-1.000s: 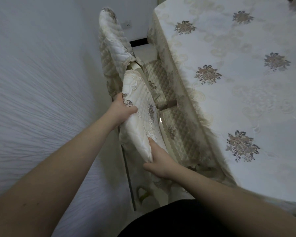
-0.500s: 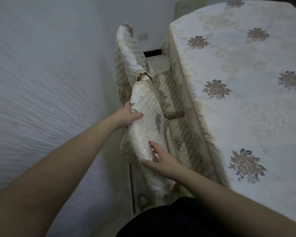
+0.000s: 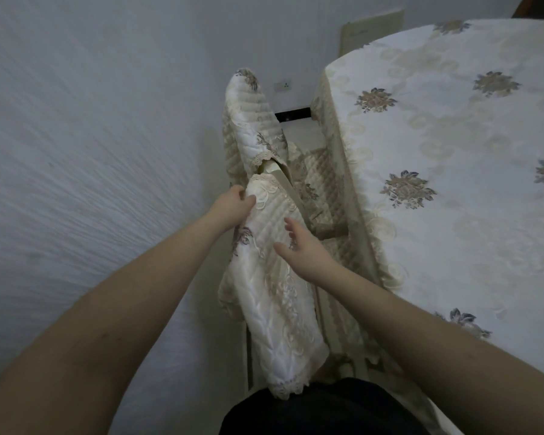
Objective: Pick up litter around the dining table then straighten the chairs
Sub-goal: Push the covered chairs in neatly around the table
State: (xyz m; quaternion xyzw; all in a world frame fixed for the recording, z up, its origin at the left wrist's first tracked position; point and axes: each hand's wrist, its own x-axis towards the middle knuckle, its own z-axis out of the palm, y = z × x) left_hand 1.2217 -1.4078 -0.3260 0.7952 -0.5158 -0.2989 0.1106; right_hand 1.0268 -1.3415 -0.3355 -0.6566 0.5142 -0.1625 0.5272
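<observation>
close by, two chairs stand squeezed between the wall (image 3: 76, 152) and the dining table (image 3: 453, 183), the far chair (image 3: 252, 120) just beyond the near chair (image 3: 274, 293). the left hand (image 3: 230, 208) grips the near chair's cover edge; the right hand (image 3: 302, 246) hovers, fingers spread loose, just over the cover.

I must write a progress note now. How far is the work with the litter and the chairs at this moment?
No litter shows in this view, though most of the floor is hidden. In hand: the left hand grips the top of the near chair's cream quilted back cover; the open right hand is at its front. Both chairs, including the far quilted-cover chair, stand along the floral-clothed dining table. Left: whether they are straight is unclear.
</observation>
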